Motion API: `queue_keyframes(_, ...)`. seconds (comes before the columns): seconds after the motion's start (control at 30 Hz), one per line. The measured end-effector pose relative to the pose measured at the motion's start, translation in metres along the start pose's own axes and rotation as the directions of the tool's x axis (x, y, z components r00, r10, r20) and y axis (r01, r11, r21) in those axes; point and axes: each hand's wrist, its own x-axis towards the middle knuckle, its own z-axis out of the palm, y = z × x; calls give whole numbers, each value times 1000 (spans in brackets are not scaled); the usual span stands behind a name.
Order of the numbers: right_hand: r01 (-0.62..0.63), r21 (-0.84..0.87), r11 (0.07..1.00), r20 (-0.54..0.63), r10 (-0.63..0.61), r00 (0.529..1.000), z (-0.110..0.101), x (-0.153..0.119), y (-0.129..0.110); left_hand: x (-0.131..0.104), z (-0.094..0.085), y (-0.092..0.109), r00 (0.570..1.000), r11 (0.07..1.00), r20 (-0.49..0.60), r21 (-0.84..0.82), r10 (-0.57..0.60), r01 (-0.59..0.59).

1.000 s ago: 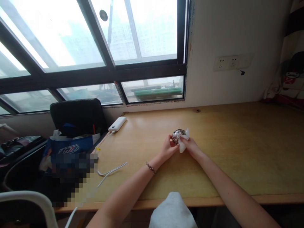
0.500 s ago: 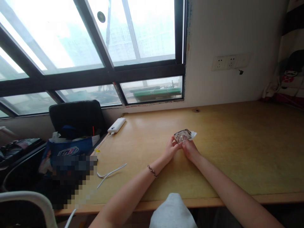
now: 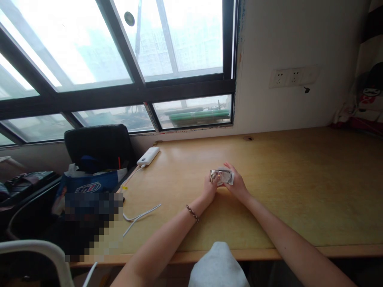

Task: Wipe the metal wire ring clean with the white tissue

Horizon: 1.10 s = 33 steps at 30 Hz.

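Observation:
Both hands hold a small shiny see-through packet (image 3: 224, 176) with dark edges and a pale right end, just above the desk. My left hand (image 3: 210, 188), with a braided bracelet at its wrist, grips the packet's left side, thumb over its front. At the right end, my right hand (image 3: 238, 182) has its thumb near the lower edge and its fingers behind, the tips showing above the packet. What is inside the packet is too small to make out.
A white power bank (image 3: 148, 156) lies at the desk's (image 3: 299, 191) far left, with a white cable (image 3: 140, 214) nearby. Left of the desk stand a black chair (image 3: 97, 143) and a blue bag (image 3: 89, 187). Wall sockets (image 3: 285, 77) sit above the back edge.
The packet has turned to lie more level and has shifted slightly left. My left thumb now lies over its front, and my right hand has opened out around its right end.

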Motion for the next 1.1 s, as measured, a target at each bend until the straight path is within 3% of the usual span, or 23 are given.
queue_keyframes(0.1, 114, -31, 993, 86, -111, 990, -8, -2, -15, -1, -2, 3, 999, 998, -27, 48, 40, -39)
queue_keyframes(0.2, 135, -49, 990, 158, -126, 979, -14, -3, -26, -2, -1, 9, 992, 982, -57, 160, 111, -100)
queue_keyframes(0.3, 36, -66, 997, 126, -28, 992, -16, -1, -26, -3, 3, 15, 992, 974, -63, 204, 113, -98)
queue_keyframes(0.4, -154, -25, 988, -16, 153, 988, -14, 3, -16, -4, 6, 16, 997, 983, -30, 173, 73, -67)
queue_keyframes(0.5, -343, 265, 901, -118, 383, 916, -11, 7, -2, -4, 7, 15, 999, 986, 0, 157, 52, -51)
queue_keyframes(0.6, -432, 609, 665, -51, 577, 815, -12, 11, 9, -4, 5, 15, 999, 982, 13, 185, 46, -47)
queue_keyframes(0.7, -483, 751, 451, 28, 708, 706, -16, 13, 16, -3, 2, 16, 997, 968, -12, 240, 77, -72)
queue_keyframes(0.77, -511, 773, 375, 69, 752, 656, -19, 14, 18, 0, -1, 16, 990, 963, -94, 258, 105, -78)
queue_keyframes(0.83, -530, 775, 343, 106, 758, 644, -21, 14, 18, 4, -5, 16, 962, 969, -243, 238, 127, -68)
queue_keyframes(0.97, -553, 765, 330, 147, 747, 649, -20, 13, 17, 14, -13, 16, 840, 975, -508, 195, 191, -104)
queue_keyframes(1.03, -566, 751, 340, 153, 744, 650, -17, 12, 16, 14, -15, 18, 794, 948, -535, 278, 289, -157)
queue_keyframes(1.1, -578, 734, 356, 158, 738, 656, -14, 10, 14, 9, -14, 22, 797, 875, -432, 422, 423, -235)
